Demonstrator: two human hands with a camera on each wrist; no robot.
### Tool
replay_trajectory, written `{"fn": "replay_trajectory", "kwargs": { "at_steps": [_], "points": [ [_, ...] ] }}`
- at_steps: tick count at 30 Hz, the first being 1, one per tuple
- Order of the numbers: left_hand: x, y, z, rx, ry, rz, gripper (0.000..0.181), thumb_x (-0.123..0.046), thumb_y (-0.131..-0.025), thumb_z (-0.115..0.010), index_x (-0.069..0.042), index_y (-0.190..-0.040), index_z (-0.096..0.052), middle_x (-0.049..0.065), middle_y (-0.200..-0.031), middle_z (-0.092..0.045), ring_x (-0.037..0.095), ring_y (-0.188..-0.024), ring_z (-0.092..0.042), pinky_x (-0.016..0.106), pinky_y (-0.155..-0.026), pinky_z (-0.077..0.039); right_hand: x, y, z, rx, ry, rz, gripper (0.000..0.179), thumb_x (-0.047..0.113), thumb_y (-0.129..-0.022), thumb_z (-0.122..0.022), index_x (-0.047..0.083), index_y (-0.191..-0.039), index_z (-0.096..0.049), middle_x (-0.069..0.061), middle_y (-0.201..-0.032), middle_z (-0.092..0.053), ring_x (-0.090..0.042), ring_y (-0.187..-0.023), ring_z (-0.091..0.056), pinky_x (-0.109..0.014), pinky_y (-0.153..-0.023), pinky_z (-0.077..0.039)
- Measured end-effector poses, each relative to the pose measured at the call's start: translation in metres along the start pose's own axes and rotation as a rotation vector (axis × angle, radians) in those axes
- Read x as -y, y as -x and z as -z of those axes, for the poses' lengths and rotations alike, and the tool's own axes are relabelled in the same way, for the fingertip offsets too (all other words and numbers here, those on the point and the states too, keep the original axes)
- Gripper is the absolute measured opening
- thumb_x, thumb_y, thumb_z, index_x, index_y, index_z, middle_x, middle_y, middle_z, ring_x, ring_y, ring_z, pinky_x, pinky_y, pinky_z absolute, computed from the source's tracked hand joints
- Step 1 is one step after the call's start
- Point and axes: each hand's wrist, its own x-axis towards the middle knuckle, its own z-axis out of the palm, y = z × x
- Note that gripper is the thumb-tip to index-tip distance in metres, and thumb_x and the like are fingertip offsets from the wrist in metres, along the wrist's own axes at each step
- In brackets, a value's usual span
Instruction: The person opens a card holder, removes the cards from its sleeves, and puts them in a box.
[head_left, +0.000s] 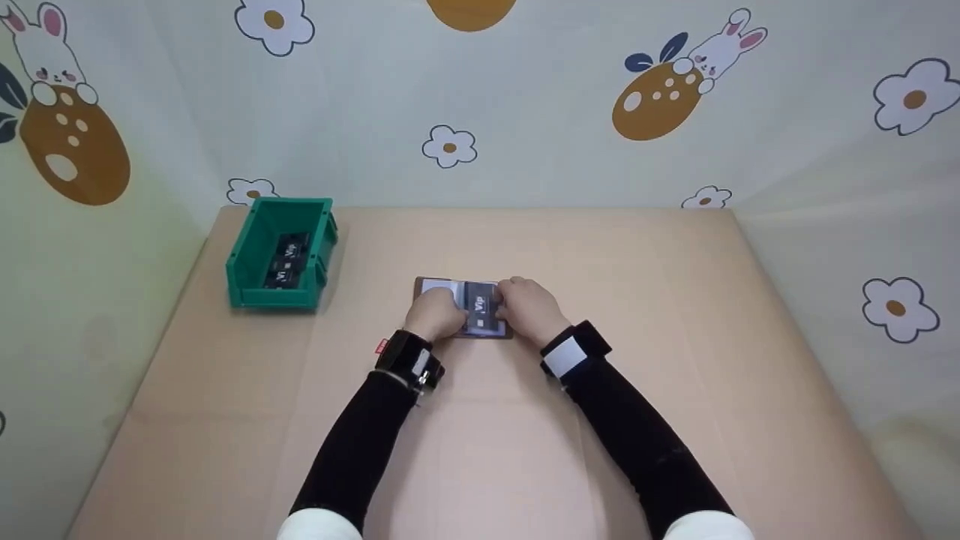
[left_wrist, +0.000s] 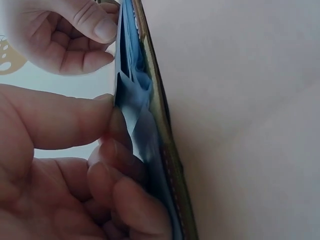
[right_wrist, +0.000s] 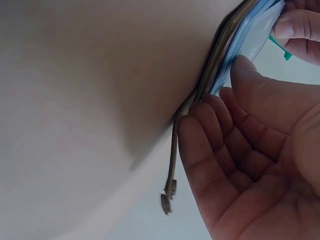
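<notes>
An open card holder (head_left: 495, 334) with a brown cover and clear plastic sleeves lies on the table before the person. A black card marked "Vip" (head_left: 480, 304) shows on its right-hand page. My left hand (head_left: 435, 313) pinches a sleeve edge between thumb and forefinger, and the left wrist view shows bluish sleeves (left_wrist: 135, 95) bulging apart there. The holder's right edge is gripped by my right hand (head_left: 534, 309), thumb on the sleeves and curled fingers by the cover. A narrow strap (right_wrist: 173, 150) hangs off the cover in the right wrist view.
A green bin (head_left: 274, 298) stands at the table's back left, with black "Vip" cards (head_left: 289, 259) inside. The tan tabletop (head_left: 622, 270) runs back to a pale wall cloth (head_left: 540, 135) printed with flowers and rabbits.
</notes>
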Motion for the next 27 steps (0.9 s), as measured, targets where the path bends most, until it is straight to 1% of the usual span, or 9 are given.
{"fn": "replay_trajectory", "kwargs": {
  "at_steps": [7, 12, 16, 19, 23, 27],
  "points": [
    [0.005, 0.001, 0.004, -0.012, 0.017, 0.002, 0.018, -0.016, -0.086, -0.067, 0.002, -0.088, -0.067, 0.013, -0.089, -0.065, 0.026, -0.076, -0.058, 0.041, -0.076, -0.050, 0.001, -0.001, -0.001, 0.006, 0.020, -0.011, 0.019, 0.015, -0.085, -0.076, 0.002, -0.095, -0.067, -0.012, -0.090, -0.064, -0.030, -0.088, -0.063, -0.043, -0.078, -0.051],
    [0.011, 0.003, 0.008, 0.008, 0.038, 0.010, 0.017, -0.017, -0.086, -0.069, -0.001, -0.083, -0.065, 0.011, -0.085, -0.064, 0.024, -0.074, -0.056, 0.040, -0.075, -0.049, 0.001, -0.001, -0.002, 0.010, 0.017, -0.005, 0.018, 0.015, -0.085, -0.076, 0.003, -0.094, -0.067, -0.013, -0.093, -0.064, -0.032, -0.090, -0.063, -0.044, -0.080, -0.051],
    [0.017, 0.003, 0.013, 0.021, 0.039, 0.010, 0.021, -0.019, -0.088, -0.069, -0.003, -0.077, -0.061, 0.009, -0.080, -0.061, 0.023, -0.072, -0.054, 0.038, -0.073, -0.048, 0.000, -0.001, -0.003, 0.004, 0.013, 0.005, 0.017, 0.014, -0.085, -0.076, 0.003, -0.094, -0.067, -0.013, -0.094, -0.064, -0.032, -0.090, -0.063, -0.044, -0.081, -0.050],
    [0.022, 0.003, 0.017, 0.032, 0.056, 0.013, 0.022, -0.019, -0.089, -0.069, -0.003, -0.077, -0.060, 0.008, -0.078, -0.059, 0.022, -0.071, -0.052, 0.036, -0.069, -0.046, -0.001, -0.001, -0.003, -0.003, 0.006, 0.012, 0.016, 0.013, -0.084, -0.076, 0.003, -0.094, -0.067, -0.013, -0.093, -0.064, -0.032, -0.090, -0.062, -0.044, -0.080, -0.050],
    [0.028, 0.003, 0.022, 0.058, 0.085, 0.039, 0.022, -0.020, -0.090, -0.069, -0.003, -0.079, -0.061, 0.006, -0.078, -0.057, 0.020, -0.069, -0.052, 0.031, -0.063, -0.044, -0.001, -0.001, -0.003, 0.001, 0.009, 0.018, 0.017, 0.013, -0.084, -0.076, 0.003, -0.094, -0.066, -0.012, -0.092, -0.064, -0.031, -0.089, -0.062, -0.043, -0.080, -0.050],
    [0.033, 0.003, 0.025, 0.071, 0.108, 0.052, 0.022, -0.019, -0.090, -0.068, -0.006, -0.075, -0.058, 0.005, -0.076, -0.056, 0.018, -0.065, -0.051, 0.027, -0.056, -0.043, -0.002, -0.001, -0.003, -0.003, 0.016, 0.025, 0.018, 0.012, -0.083, -0.077, 0.003, -0.094, -0.066, -0.012, -0.091, -0.063, -0.031, -0.088, -0.062, -0.043, -0.080, -0.051]
  ]
}}
